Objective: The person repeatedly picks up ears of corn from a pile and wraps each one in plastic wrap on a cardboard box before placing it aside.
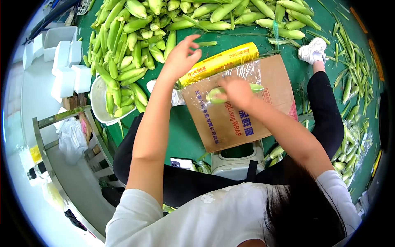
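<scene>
My right hand [238, 92] is closed over a green ear of corn [214, 96], which shows on both sides of it; the fingers are slightly blurred. Under the corn, a sheet of clear plastic wrap [249, 73] stretches from a yellow roll of cling film [226, 59] over a printed cardboard box [218, 133]. My left hand [183, 55] is raised near the left end of the roll, fingers apart, holding nothing.
A large heap of husked corn [135, 45] spreads across the green floor [187, 144] and into a white tub [98, 101]. Wrapped corn [349, 140] and loose husks [354, 66] lie at the right. A plastic stool [234, 162] stands under the box. White foam boxes [66, 76] are at the left.
</scene>
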Demonstrator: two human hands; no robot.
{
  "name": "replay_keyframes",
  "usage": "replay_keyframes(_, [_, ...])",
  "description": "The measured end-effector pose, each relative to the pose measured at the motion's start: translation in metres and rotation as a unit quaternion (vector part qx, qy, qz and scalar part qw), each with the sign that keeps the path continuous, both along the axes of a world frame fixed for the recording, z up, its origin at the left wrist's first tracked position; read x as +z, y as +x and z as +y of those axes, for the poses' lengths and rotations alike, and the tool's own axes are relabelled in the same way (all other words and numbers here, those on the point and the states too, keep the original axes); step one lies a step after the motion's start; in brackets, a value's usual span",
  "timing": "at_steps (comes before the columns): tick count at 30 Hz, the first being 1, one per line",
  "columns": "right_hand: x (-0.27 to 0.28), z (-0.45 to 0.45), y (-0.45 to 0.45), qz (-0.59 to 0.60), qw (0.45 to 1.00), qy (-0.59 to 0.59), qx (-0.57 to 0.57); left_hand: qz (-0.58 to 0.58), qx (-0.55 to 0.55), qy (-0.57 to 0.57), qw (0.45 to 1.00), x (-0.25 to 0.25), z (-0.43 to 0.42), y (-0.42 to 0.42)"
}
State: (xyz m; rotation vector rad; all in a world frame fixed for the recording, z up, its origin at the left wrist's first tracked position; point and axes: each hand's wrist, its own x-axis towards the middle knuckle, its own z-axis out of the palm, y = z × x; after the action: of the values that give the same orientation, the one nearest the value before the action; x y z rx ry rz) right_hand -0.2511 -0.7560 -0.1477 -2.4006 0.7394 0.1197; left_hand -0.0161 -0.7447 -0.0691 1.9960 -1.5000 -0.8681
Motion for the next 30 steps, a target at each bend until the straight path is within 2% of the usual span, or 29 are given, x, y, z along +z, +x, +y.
replay_keyframes(3, [-0.017, 0.024, -0.024, -0.116, 0.981, -0.128, 0.084, 0.178, -0.174, -0.019, 0.968, -0.053, -0.023, -0.035])
replay_keyframes(5, [-0.012, 0.019, -0.021, -0.067, 0.994, -0.025, 0.080, 0.306, -0.254, 0.028, 0.917, -0.097, -0.019, -0.080])
replay_keyframes(7, [-0.009, 0.013, -0.023, -0.061, 0.992, 0.081, 0.074, 0.107, -0.291, -0.040, 0.950, -0.124, -0.004, -0.108])
replay_keyframes(9, [-0.014, 0.002, -0.025, 0.067, 0.962, 0.202, 0.171, -0.056, -0.320, -0.099, 0.941, -0.134, 0.003, -0.125])
replay_keyframes(11, [0.001, 0.003, -0.024, 0.220, 0.871, 0.345, 0.272, -0.171, -0.346, -0.137, 0.912, -0.132, 0.016, -0.138])
replay_keyframes(13, [-0.003, 0.044, -0.033, 0.277, 0.738, 0.457, 0.412, -0.222, -0.407, -0.131, 0.876, -0.123, 0.021, -0.144])
replay_keyframes(15, [-0.006, 0.098, -0.064, 0.209, 0.731, 0.460, 0.458, -0.240, -0.419, -0.124, 0.867, -0.126, 0.026, -0.148])
replay_keyframes(16, [0.002, 0.103, -0.089, 0.257, 0.631, 0.651, 0.335, -0.253, -0.390, -0.143, 0.874, -0.131, 0.032, -0.153])
replay_keyframes(17, [0.017, 0.114, -0.117, 0.282, 0.484, 0.806, 0.192, -0.253, -0.371, -0.132, 0.884, -0.129, 0.044, -0.161])
replay_keyframes(19, [0.062, 0.120, -0.175, 0.086, 0.670, 0.710, 0.197, -0.264, -0.321, -0.120, 0.902, -0.123, 0.049, -0.180])
replay_keyframes(20, [0.112, 0.103, -0.201, 0.053, 0.717, 0.679, 0.147, -0.239, -0.311, -0.128, 0.911, -0.125, 0.064, -0.193])
replay_keyframes(21, [0.149, 0.090, -0.228, 0.016, 0.759, 0.643, 0.101, -0.230, -0.348, -0.103, 0.903, -0.136, 0.082, -0.212])
replay_keyframes(22, [0.148, 0.098, -0.274, -0.054, 0.751, 0.658, 0.023, -0.223, -0.381, -0.076, 0.894, -0.143, 0.099, -0.230])
replay_keyframes(23, [0.163, 0.099, -0.309, -0.178, 0.681, 0.706, -0.081, -0.178, -0.343, -0.070, 0.920, -0.121, 0.120, -0.246])
replay_keyframes(24, [0.193, 0.096, -0.339, -0.220, 0.654, 0.691, -0.215, -0.229, -0.327, -0.075, 0.914, -0.133, 0.130, -0.265])
replay_keyframes(25, [0.208, 0.115, -0.371, -0.260, 0.642, 0.605, -0.393, -0.165, -0.292, -0.056, 0.940, -0.124, 0.132, -0.272])
replay_keyframes(26, [0.208, 0.139, -0.404, -0.273, 0.619, 0.489, -0.550, -0.200, -0.303, -0.033, 0.931, -0.103, 0.126, -0.276])
replay_keyframes(27, [0.165, 0.176, -0.473, -0.236, 0.588, 0.373, -0.677, -0.264, -0.316, -0.059, 0.909, -0.086, 0.120, -0.276])
replay_keyframes(28, [0.157, 0.187, -0.494, -0.130, 0.574, 0.306, -0.748, -0.348, -0.376, -0.011, 0.859, -0.067, 0.112, -0.276])
replay_keyframes(29, [0.129, 0.216, -0.545, 0.083, 0.627, 0.255, -0.731, -0.427, -0.431, 0.038, 0.794, -0.045, 0.099, -0.273])
replay_keyframes(30, [0.110, 0.256, -0.583, 0.254, 0.712, 0.179, -0.630, -0.354, -0.471, 0.107, 0.801, -0.012, 0.069, -0.270])
